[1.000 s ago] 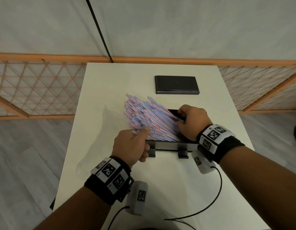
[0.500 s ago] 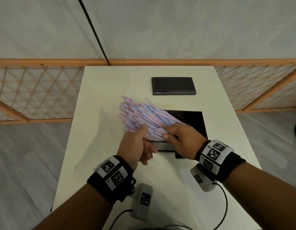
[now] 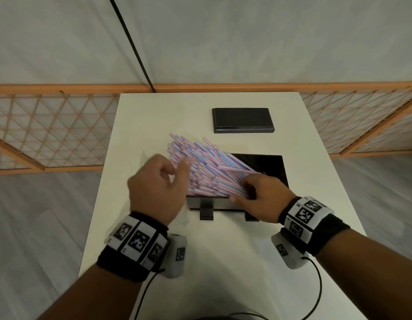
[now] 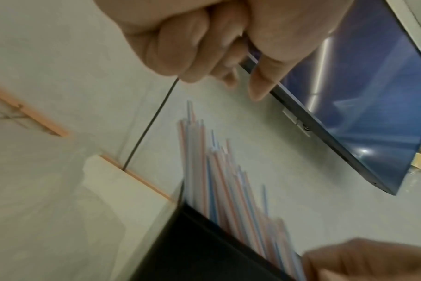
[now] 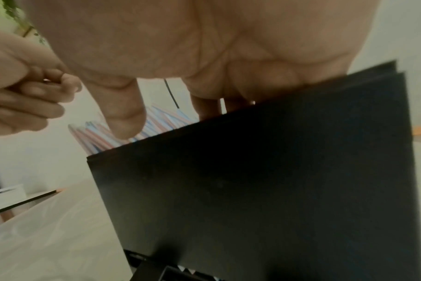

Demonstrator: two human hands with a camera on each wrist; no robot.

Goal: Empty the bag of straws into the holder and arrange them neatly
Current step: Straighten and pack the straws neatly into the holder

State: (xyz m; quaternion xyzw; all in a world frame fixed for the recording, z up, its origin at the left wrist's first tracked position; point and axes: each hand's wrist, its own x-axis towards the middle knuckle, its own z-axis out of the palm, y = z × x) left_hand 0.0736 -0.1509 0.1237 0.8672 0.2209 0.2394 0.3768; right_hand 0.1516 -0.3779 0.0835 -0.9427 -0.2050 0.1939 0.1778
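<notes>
Red-, white- and blue-striped straws point(image 3: 207, 167) point(image 4: 219, 180) stand in a black box holder point(image 3: 269, 167) point(image 5: 252, 190), fanned and leaning far to the left over its rim. My right hand point(image 3: 244, 195) is at the holder's front edge and grips the straws' lower part. Its thumb point(image 5: 125, 117) is on one side of them and its fingers reach behind the front wall. My left hand point(image 3: 177, 169) point(image 4: 216, 57) hovers at the fan's left side, blurred. Its fingers are curled and nothing shows in them.
The holder stands mid-table on a white table point(image 3: 223, 262). A flat black lid point(image 3: 243, 120) lies behind it. A wooden lattice fence point(image 3: 50, 135) runs along the wall on both sides. Sensor cables trail from my wrists near the table's front edge.
My left hand has let go of the straws and moved left and up. My right hand came from the holder's right side to the front and took hold of the straws, which still lean left.
</notes>
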